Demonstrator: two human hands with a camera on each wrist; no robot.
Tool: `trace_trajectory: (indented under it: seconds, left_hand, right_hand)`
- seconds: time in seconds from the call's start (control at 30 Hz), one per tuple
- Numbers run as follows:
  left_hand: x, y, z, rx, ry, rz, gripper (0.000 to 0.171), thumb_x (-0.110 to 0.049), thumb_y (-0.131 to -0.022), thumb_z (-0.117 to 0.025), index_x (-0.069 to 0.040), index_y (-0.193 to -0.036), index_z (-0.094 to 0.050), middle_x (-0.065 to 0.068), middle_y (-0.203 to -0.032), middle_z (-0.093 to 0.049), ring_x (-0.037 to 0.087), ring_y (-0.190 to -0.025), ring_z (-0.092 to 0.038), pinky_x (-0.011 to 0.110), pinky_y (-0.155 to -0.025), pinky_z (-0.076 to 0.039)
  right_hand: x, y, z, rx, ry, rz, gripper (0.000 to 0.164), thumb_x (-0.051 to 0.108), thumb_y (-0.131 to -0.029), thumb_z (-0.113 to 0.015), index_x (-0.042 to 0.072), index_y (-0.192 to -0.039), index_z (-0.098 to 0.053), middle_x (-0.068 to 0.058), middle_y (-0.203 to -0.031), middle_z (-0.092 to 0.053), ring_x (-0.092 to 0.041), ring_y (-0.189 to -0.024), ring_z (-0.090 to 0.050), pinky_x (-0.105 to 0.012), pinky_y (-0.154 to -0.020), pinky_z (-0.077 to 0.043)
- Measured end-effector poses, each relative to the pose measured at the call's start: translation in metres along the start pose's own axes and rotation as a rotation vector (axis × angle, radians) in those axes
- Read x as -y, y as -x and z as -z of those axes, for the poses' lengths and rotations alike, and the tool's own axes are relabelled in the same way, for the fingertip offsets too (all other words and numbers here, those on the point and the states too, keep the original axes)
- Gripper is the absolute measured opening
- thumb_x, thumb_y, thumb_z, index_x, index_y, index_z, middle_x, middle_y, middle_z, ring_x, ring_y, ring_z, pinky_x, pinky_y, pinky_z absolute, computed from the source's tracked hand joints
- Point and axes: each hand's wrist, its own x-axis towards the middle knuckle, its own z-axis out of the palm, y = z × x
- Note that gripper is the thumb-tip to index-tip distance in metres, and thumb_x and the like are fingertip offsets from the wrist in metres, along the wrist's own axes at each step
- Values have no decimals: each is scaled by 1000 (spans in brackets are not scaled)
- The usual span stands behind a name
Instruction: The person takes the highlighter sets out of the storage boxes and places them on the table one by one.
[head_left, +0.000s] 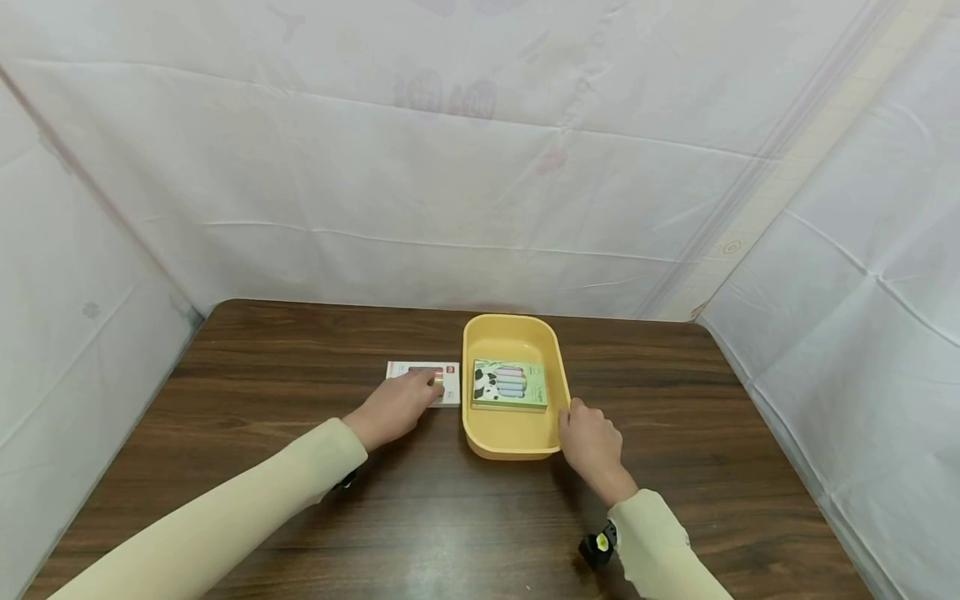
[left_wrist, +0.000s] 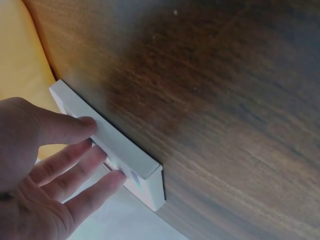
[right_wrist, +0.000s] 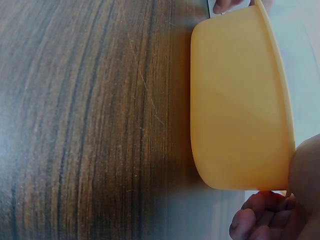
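A flat white box [head_left: 395,367] with coloured sticks pictured on it lies on the table, left of a yellow plastic bin [head_left: 512,433]. My left hand [head_left: 400,407] rests over it; in the left wrist view the thumb meets its long side and the loosely bent fingers reach across its printed face. My right hand [head_left: 591,439] grips the bin's rim at the near right corner, with curled fingers [right_wrist: 265,205] at the outer wall. Inside the bin lies a green box [head_left: 534,392] with a panda and pastel pens printed on it.
The dark wood table [head_left: 285,367] stands against a white cloth wall [head_left: 420,183], with another cloth on each side. A black wrist device [head_left: 597,546] hangs below the right sleeve. The bin's left wall runs right beside the white box.
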Motion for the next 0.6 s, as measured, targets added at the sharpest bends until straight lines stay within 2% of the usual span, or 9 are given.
trace_trajectory:
  seconds: [0.17,0.37,0.6]
  left_hand:
    - [2,-4,-1,-7,6,-1,20,6,-86,-65,-7,-101,-70,13,-103,-65,25,-93,-66,37,-73,-57]
    - [4,-9,-3,-11,-1,-7,16,3,-89,-63,-7,-100,-68,13,-105,-65,26,-93,-66,37,-72,-57]
    - [8,-11,-1,6,-1,1,22,7,-85,-66,-7,-102,-69,13,-106,-64,26,-95,-66,38,-75,-57]
  right_hand:
    - [-2,1,0,0,-2,2,32,26,-101,-42,2,-90,-59,-6,-61,-51,-19,-50,-49,-31,-44,-35]
    - [-4,3,0,-15,-3,-8,31,26,-101,-42,2,-90,-59,-6,-60,-51,-19,-49,-49,-32,-43,-34]
    - [-4,4,-1,-18,-10,-15,32,26,-101,-42,2,-92,-60,-6,-60,-51,-20,-49,-49,-32,-43,-34]
